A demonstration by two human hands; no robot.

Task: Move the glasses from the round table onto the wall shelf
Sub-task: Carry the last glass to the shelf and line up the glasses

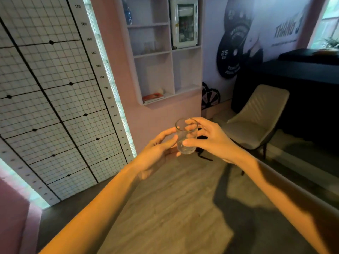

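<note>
A clear drinking glass (186, 138) is held upright in the air in front of me, at the middle of the view. My right hand (211, 138) wraps it from the right, thumb in front and fingers behind. My left hand (157, 151) touches its left side and base with thumb and fingertips. The white wall shelf (171, 52) hangs ahead and above, on the pink wall. Several faint clear glasses (150, 47) stand in its middle-left compartment. The round table is out of view.
A beige chair (256, 116) stands to the right, before a dark counter (293, 85). On the shelf are a blue bottle (127, 13), a small white cabinet (184, 24) and a red item (153, 97). A height grid (55, 88) covers the left wall.
</note>
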